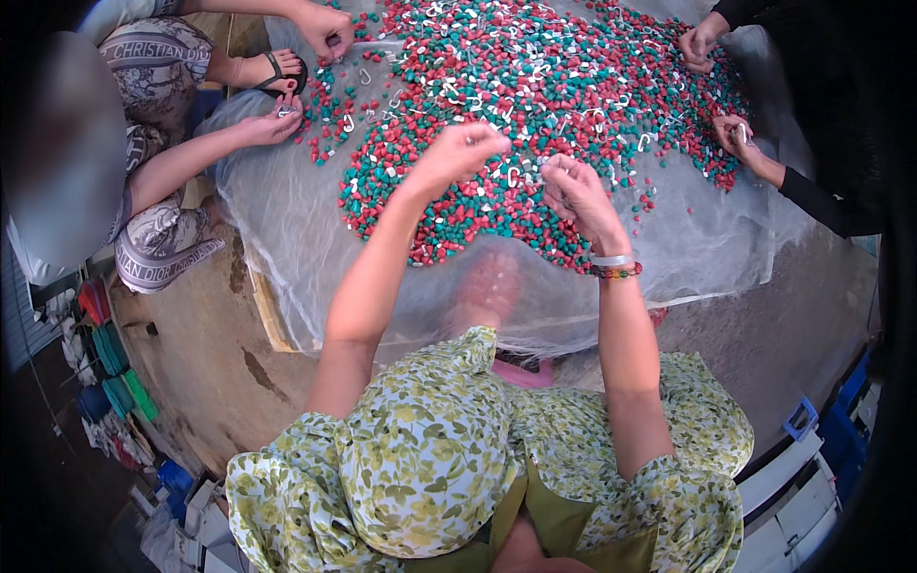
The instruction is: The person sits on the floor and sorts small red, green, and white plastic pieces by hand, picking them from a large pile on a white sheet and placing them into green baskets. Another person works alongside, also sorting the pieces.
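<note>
A wide pile of small red and green plastic pieces (559, 72), mixed with white ones, lies on a translucent plastic sheet (306, 229). Above the pile's near part, my left hand (457, 159) is closed in a pinch, thumb and fingertips together. To its right, my right hand (583, 198) has its fingers curled and pressed together, a beaded bracelet at the wrist. Whatever either hand holds is too small or hidden to name. Between the hands, on the pile, lies a white looped clip (514, 176).
At the left, a co-worker's hands (275, 125) are at the pile's edge, beside a sandalled foot (272, 71). Another co-worker's hands (734, 138) work at the right edge. Blue and white containers (783, 477) stand lower right; coloured items (115, 353) lie far left.
</note>
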`<state>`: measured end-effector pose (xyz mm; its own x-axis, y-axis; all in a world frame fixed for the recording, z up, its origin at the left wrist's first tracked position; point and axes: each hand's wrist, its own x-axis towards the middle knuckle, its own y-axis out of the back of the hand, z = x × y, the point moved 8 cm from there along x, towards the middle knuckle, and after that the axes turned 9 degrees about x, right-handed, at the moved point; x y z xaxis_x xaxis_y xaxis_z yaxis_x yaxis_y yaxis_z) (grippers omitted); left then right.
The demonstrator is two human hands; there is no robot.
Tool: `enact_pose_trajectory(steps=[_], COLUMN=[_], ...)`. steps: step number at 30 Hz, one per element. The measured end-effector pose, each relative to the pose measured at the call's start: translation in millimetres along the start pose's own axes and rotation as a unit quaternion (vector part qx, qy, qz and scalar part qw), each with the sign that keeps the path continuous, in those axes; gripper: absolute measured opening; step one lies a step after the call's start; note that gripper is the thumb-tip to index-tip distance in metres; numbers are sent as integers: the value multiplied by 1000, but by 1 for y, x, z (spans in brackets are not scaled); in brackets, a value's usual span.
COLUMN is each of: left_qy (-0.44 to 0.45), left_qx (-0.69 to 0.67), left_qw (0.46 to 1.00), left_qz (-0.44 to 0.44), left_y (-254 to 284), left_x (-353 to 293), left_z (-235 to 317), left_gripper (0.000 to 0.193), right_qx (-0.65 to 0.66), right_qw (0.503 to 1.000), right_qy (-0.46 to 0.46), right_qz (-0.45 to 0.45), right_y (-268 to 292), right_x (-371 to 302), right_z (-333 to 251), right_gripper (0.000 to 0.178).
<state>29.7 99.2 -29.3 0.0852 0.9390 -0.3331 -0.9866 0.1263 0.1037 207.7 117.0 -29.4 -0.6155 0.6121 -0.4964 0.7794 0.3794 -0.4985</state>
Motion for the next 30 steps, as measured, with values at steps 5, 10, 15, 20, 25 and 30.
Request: enact_pose_trajectory(steps=[5,10,15,20,25,30], left_qy=[-14,-11,31,54,-67,25], left_qx=[569,558,312,-140,-497,-329], left_qw=[816,826,946,989,864,944], left_qz=[104,78,78,-13,-52,-12], left_y=[-33,-33,16,29,32,24], left_x=[10,18,-4,-21,-25,4], left_z=[-16,-9,25,24,50,27], left_gripper=[27,22,35,27,13,17], right_qx=[206,107,-179,-596,-611,-325], right_qw=[967,992,979,785,771,930], right_qy=[74,66,42,104,117,107], right_qz=[-129,-34,84,134,139,136], right_y=[-15,2,13,-16,-14,11], right_x=[-22,-26,3,41,55,39], right_z=[-37,-39,-16,4,21,13], right_gripper=[13,15,21,32,21,29])
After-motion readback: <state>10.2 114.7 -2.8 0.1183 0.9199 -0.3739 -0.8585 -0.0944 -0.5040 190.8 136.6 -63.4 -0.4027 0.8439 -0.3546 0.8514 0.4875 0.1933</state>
